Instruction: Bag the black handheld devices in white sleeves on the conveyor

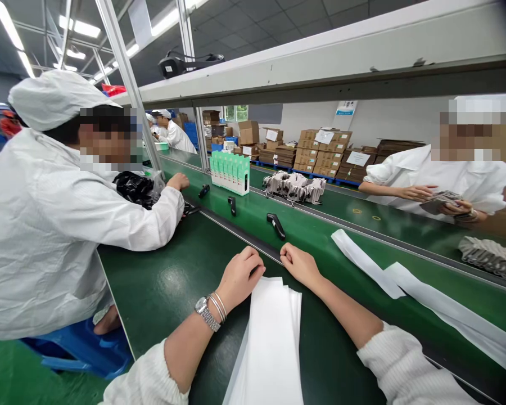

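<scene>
The left hand hangs just beyond the far end of a stack of white strips, fingers bent inward; whether they pinch anything I cannot tell. The stack lies on the green tabletop, between the forearms. The right hand is curled near the conveyor belt's edge, its grip hidden. Beyond it, a black handheld device lies on the green conveyor belt.

White strip stack: smooth, matt, paper-like. Left of stack: shiny metal watch; farther left, smooth blue plastic stool. Under stack: glossy green tabletop. Beyond stack: matt cardboard boxes.
</scene>
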The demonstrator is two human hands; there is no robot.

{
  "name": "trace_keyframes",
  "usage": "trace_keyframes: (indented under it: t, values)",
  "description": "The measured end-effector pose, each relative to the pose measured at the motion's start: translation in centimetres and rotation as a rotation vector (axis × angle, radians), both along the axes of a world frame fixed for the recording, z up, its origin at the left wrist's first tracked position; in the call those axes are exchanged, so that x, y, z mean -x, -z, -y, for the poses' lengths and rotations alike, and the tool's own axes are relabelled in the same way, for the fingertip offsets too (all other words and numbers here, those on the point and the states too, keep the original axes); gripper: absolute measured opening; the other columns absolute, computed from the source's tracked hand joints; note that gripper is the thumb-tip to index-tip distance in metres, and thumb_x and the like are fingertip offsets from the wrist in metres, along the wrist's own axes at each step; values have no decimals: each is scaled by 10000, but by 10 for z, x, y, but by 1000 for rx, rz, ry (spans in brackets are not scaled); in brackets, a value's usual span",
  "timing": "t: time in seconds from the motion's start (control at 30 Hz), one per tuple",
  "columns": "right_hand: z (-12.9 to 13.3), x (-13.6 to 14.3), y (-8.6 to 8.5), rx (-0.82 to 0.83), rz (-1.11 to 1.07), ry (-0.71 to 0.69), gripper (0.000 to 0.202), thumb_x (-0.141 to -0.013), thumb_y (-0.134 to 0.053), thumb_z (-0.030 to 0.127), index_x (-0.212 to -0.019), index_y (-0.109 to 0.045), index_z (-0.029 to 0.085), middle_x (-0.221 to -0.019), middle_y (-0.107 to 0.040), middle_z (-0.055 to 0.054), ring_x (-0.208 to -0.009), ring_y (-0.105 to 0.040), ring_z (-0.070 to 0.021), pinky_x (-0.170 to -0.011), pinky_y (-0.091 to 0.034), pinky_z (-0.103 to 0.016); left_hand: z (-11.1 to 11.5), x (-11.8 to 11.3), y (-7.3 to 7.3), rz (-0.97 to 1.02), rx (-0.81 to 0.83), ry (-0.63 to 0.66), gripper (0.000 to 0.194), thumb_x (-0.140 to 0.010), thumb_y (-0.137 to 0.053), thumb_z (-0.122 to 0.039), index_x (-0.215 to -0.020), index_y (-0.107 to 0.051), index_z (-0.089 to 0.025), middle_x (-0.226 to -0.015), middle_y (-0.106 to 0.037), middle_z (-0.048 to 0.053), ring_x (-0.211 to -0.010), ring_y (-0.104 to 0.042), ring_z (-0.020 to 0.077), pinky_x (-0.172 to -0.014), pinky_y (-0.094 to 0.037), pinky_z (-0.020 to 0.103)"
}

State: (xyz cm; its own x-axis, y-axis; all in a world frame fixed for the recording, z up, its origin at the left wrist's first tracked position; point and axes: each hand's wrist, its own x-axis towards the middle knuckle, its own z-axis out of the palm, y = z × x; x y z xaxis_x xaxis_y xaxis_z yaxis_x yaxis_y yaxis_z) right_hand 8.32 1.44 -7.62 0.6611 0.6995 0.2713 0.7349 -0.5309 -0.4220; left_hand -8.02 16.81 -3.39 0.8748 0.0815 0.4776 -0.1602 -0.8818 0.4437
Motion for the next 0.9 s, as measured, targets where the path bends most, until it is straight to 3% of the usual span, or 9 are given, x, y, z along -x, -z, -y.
trace_keyframes:
  t: [0.2, 0.5, 0.9]
  values:
    - [0, 0, -1, -24, -42, 28, 78, -835, -468, 256, -847, -543, 238, -681, -557, 35, -643, -526, -135, -569, -287, -235, 0, 0, 2, 16, -28, 17, 143, -901, -483, -200, -815, -594, -174, -909, -553, 30, -731, -528, 100, -664, -434, 234]
    - [-1, -2, 4, -48, -93, 45, 101, -832, -478, 289, -843, -566, 241, -661, -549, 36, -641, -537, -141, -576, -316, -238, -1, 2, 3, 7, -53, 33, 129, -893, -487, -184, -825, -597, -177, -918, -566, 24, -774, -545, 111, -725, -444, 257]
    - [1, -7, 12, -76, -115, -4, 121, -844, -478, 293, -886, -576, 236, -678, -555, 44, -633, -536, -134, -584, -327, -243, 0, 4, 5, 5, -56, 35, 154, -906, -471, -200, -809, -587, -172, -910, -562, 25, -748, -529, 109, -695, -428, 256]
